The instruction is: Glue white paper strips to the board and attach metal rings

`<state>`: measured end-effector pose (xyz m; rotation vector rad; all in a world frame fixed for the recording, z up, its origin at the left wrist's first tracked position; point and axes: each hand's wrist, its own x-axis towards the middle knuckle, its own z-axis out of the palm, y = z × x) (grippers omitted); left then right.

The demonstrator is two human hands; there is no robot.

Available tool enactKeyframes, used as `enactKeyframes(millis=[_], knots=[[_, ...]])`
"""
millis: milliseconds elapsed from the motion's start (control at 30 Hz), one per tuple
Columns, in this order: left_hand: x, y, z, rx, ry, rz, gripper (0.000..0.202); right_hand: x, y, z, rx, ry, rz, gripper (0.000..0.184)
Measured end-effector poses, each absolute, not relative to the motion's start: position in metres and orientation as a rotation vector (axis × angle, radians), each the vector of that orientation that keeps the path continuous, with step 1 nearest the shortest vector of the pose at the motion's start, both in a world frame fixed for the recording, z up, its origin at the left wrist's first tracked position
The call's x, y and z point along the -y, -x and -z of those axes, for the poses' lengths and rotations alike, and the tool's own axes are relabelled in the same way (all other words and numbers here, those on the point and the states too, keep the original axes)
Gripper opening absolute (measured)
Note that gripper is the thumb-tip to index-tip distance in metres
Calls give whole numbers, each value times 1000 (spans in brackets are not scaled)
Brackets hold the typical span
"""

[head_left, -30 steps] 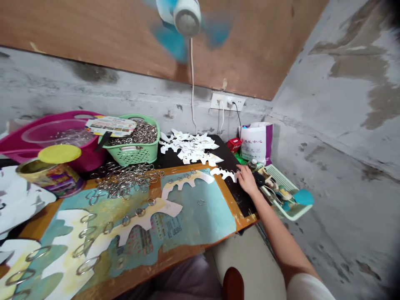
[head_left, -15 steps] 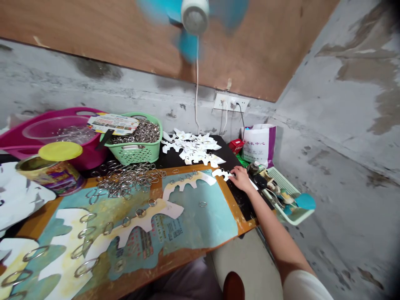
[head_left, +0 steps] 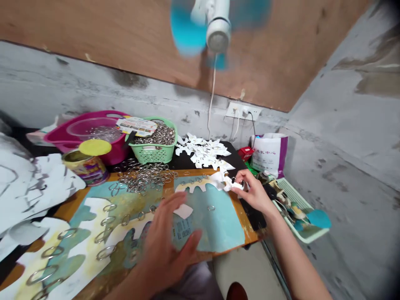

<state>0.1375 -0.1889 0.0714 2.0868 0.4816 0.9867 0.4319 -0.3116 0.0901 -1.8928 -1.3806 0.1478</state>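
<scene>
My right hand pinches a white scalloped cut-out strip with metal rings at the right end of the board. My left hand, a little blurred, hovers over the middle of the board with fingers apart and nothing in them. Beneath it, partly hidden, lies another white and yellow strip with rings. A similar strip is at the board's back edge, and more ringed strips lie to the left. One loose oval ring rests on the blue sheet.
Loose rings are heaped at the back, before a green basket full of rings. Left of it stand a magenta basket and a tin. White cut-outs pile behind. A pale green tray is far right; a fan spins above.
My right hand has lifted the strip off the dark tabletop and brought it slightly over the board. My left hand has come into view from below. The view has swung a little left.
</scene>
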Motion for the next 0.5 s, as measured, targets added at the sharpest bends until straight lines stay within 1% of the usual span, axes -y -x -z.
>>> enactKeyframes(millis=[67,167,300,400,433,500], knots=[[174,-157,-79,-496,-2112,-883,56,309,-405,-103,1410,1766,-285,34],[156,-168,-95,-517,-2075,-673,60,301,-370,-113,1463,1654,-416,36],[140,-157,-109,-374,-1996,-496,46,283,-335,-115,1524,1579,-511,35],[132,-142,-108,-301,-1961,-487,30,270,-318,-114,1545,1545,-626,43],[130,-137,-105,-293,-1922,-491,28,266,-315,-113,1557,1518,-674,48],[126,-128,-100,-310,-1796,-479,33,258,-310,-109,1575,1422,-800,54]])
